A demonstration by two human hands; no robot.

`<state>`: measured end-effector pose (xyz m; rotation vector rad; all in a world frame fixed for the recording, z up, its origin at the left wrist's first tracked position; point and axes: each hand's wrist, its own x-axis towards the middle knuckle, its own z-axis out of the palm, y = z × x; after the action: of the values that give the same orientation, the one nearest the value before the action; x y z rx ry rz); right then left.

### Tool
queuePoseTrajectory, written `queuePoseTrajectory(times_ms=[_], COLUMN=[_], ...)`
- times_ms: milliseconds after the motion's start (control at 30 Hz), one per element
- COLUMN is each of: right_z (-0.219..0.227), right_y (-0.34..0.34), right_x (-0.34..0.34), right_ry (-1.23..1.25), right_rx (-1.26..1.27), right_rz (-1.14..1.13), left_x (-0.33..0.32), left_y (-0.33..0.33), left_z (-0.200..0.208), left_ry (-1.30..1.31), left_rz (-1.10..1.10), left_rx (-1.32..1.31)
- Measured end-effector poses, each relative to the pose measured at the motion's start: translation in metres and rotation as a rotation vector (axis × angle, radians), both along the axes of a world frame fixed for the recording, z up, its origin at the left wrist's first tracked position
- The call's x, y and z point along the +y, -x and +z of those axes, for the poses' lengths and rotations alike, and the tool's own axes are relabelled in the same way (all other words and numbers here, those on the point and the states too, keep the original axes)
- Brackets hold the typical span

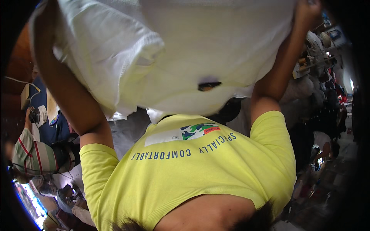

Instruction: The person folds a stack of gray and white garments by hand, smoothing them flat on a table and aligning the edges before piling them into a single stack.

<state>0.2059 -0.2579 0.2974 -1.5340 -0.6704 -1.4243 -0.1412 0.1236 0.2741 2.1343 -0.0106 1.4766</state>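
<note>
A wide white cloth garment (216, 42) is spread in front of my chest, raised between my two arms. Its left part has a seamed, folded piece like a sleeve, and a small dark mark (209, 85) shows low on the cloth. At the upper right, my right hand (309, 8) is closed at the garment's edge, gripping the fabric. My left forearm (63, 75) reaches up along the garment's left side. The left hand lies in the dark upper rim, partly behind the cloth, and its fingers cannot be made out.
Another person in a striped shirt (38, 156) works at the left beside a dark blue surface (38, 100). Spools on a rack (304, 61) stand at the right. Farther right another person (323, 148) bends among dark, cluttered things. Grey cloth (131, 129) lies behind my left arm.
</note>
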Motion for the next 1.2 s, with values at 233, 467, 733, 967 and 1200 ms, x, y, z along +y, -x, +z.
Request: queuePoseTrajectory(times_ms=[233, 467, 733, 967, 1200], right_z=[-0.229, -0.300, -0.219, -0.241, -0.189], right_y=[-0.166, -0.147, 0.000, 0.063, 0.079], right_x=[0.044, 0.008, -0.093, -0.097, -0.104], right_ry=[0.809, 0.709, 0.813, 1.138, 0.835], right_rx=[0.459, 0.678, 1.222, 0.755, 0.717], right_rz=[-0.051, 0.446, 0.695, 0.395, 0.379], left_x=[0.054, 0.119, 0.034, -0.008, -0.046], left_y=[-0.081, 0.008, 0.084, 0.096, 0.084], left_z=[-0.187, -0.241, -0.186, -0.174, -0.142], left_ry=[0.283, 0.524, 0.587, 0.562, 0.031], left_rz=[0.569, 0.664, 0.323, 0.320, 0.655], left_rx=[0.702, 0.480, 0.143, 0.022, -0.004])
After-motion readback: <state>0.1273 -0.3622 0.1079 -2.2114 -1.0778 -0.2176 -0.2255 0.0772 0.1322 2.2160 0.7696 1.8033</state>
